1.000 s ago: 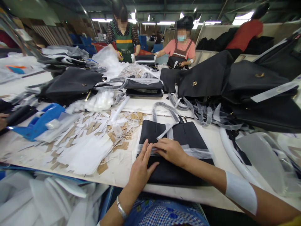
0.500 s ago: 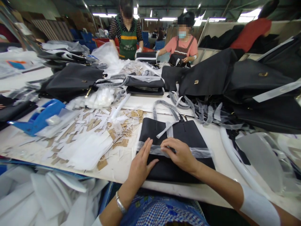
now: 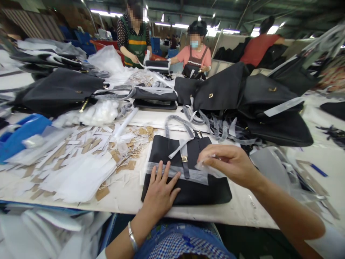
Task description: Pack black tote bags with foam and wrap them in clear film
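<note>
A black handbag lies flat on the table before me, its handle wrapped in clear film. A translucent film strip runs across its front, under a strap with a gold clasp. My left hand rests palm down on the lower left of the bag, fingers spread. Above the bag's right side, my right hand is closed, pinching a crumpled piece of clear film between thumb and fingers. Part of that film is hidden behind the hand.
Paper tags and white sheets lie scattered to the left, beside a blue tape dispenser. More black bags are piled behind. White foam pieces fill a container at lower left. Two co-workers stand across the table.
My right hand has moved right and up off the bag, now with loose film in its fingers. The gold clasp and strap are now visible. My left hand has flattened and spread its fingers.
</note>
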A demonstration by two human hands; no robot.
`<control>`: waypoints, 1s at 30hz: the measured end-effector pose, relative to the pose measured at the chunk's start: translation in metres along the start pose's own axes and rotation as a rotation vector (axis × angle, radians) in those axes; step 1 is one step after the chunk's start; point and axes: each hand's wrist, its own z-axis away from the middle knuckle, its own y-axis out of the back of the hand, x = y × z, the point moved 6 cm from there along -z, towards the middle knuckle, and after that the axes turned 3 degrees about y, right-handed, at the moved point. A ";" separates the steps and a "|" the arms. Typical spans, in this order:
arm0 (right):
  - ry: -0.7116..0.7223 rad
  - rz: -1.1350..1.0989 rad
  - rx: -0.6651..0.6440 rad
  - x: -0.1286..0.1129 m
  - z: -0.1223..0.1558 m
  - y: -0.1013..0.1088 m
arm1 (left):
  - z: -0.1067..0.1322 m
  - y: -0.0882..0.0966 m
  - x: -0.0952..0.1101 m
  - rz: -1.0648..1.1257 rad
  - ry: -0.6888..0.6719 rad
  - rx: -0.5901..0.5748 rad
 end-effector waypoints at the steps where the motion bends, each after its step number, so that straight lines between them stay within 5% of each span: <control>1: 0.041 0.014 -0.033 -0.008 -0.002 -0.009 | -0.001 -0.001 0.002 0.005 0.002 0.005; 6: 0.285 0.213 -0.081 -0.011 -0.012 -0.085 | 0.002 -0.017 0.006 0.083 0.038 0.061; 12: 0.341 0.461 -0.162 0.045 -0.016 -0.156 | 0.012 -0.035 0.008 -0.035 -0.078 0.092; 17: 0.235 0.227 -0.037 0.074 -0.010 -0.160 | 0.007 -0.028 0.006 -0.034 -0.085 0.081; 30: 0.157 -0.141 -0.006 0.065 -0.027 -0.141 | -0.003 -0.016 -0.020 0.400 0.459 0.202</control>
